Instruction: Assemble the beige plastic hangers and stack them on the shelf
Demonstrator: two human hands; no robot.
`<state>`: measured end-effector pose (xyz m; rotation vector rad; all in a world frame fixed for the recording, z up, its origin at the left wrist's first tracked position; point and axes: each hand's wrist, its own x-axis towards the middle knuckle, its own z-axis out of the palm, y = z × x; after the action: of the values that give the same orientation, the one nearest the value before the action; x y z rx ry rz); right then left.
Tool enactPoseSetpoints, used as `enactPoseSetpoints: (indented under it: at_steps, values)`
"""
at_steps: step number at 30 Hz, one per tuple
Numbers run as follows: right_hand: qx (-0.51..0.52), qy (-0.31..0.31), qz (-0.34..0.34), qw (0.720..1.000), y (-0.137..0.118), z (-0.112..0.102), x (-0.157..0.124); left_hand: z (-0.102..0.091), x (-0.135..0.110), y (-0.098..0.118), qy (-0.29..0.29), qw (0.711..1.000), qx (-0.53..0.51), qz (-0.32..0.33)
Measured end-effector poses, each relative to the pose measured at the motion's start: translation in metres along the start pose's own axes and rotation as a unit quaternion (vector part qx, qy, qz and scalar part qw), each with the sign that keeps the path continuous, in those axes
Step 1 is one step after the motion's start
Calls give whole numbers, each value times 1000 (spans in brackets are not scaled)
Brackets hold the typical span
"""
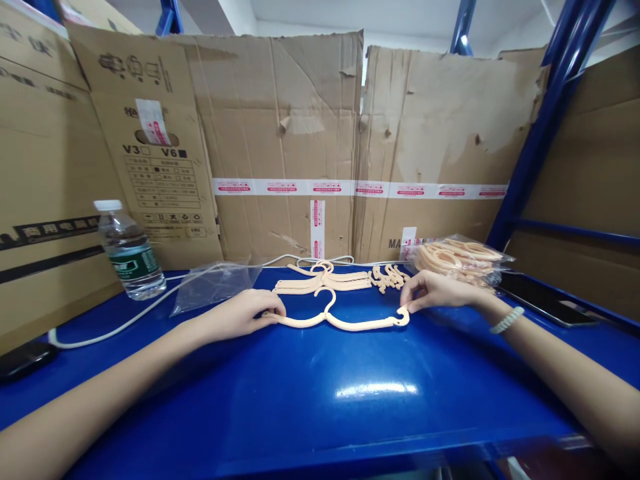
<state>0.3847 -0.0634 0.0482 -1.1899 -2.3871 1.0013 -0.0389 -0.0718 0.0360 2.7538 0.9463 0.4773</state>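
Faced cardboard [159, 152] printed "V3" and "V6" at back-left corner of blue bench [280, 400], pinched hanger [359, 326] at left tip with left hand [256, 312], right-end hook [405, 319] with right hand [434, 291]

V3/V6 carton [115, 120], left: "V3" box blank, "V6" box filled; spec table [163, 180] too small to read, handling icons [173, 218] under it
Left-edge carton [40, 160]: white "商用电" on black strip [60, 230], rest unclear
Rear right carton [440, 120]: "MA" near bottom, cut off at tape patch [409, 237]
Packing tape [280, 187], mid-frame: red print, illegible
Bottle label [131, 265], left: white mark on green, illegible
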Motion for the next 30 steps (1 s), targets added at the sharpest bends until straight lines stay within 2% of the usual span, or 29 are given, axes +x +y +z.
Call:
enactPoseSetpoints:
  at_steps: [5,10,19,25,30]
  values:
    - [-54,-18,35,998,-2,8,3,-2,0,-4,-2,1000,8,3]
    - [-71,9,55,996,1,7,5,-4,0,-10,-11,1000,26,5]
    - [-135,50,35,989,11,8,10,1,1,-14,8,998,68,-4]
    - [-175,79,33,981,16,10,12,17,1,-12,79,989,123,-23]
    - [-181,96,29,978,15,13,14,26,1,-11,112,982,148,-45]
